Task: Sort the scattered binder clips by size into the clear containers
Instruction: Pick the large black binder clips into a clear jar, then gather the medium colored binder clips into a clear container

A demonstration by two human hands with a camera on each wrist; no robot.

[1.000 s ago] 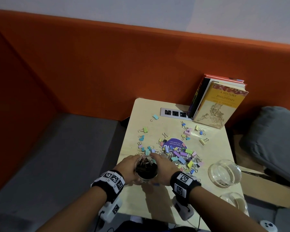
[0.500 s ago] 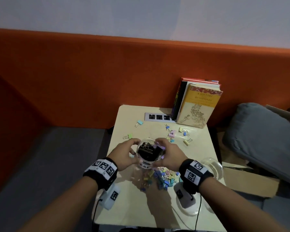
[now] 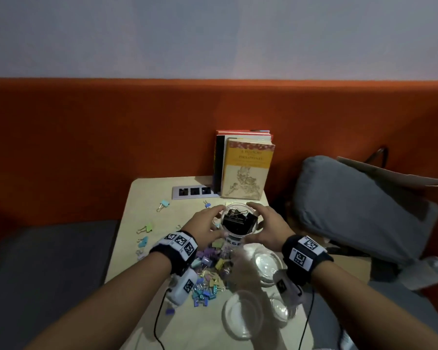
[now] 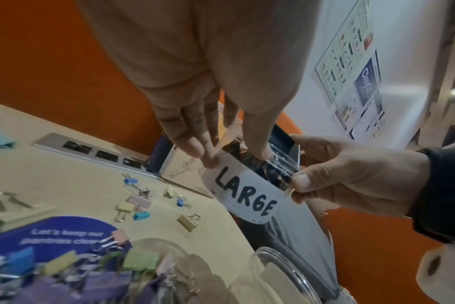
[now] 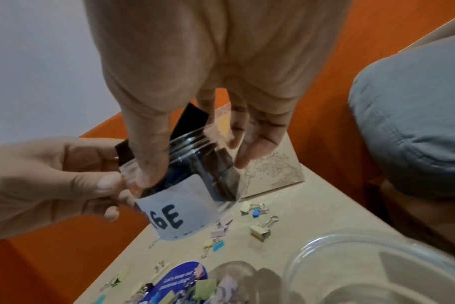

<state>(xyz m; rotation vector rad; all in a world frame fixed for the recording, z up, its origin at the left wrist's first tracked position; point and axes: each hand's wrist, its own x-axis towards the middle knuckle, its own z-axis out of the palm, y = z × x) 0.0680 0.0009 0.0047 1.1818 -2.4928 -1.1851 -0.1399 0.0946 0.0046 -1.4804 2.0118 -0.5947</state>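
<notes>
Jar (image 3: pixel 239 224) labelled LARGE, packed with black clips (image 3: pixel 238 219), was lifted above desk (image 3: pixel 147 195), in front of books (image 3: pixel 245 170). Your left hand (image 3: pixel 204 227) and right hand (image 3: pixel 267 227) gripped it from both sides, fingers (image 4: pixel 195 144) curled round wall. Pastel clips (image 3: pixel 210 271) lay heaped below on desk; two empty jars (image 3: pixel 243 314) stood just beside heap.

Head view high, facing down over the table (image 3: pixel 127 238); both wrist views close, fingerward, sharing the labelled jar (image 4: pixel 244 197).
</notes>
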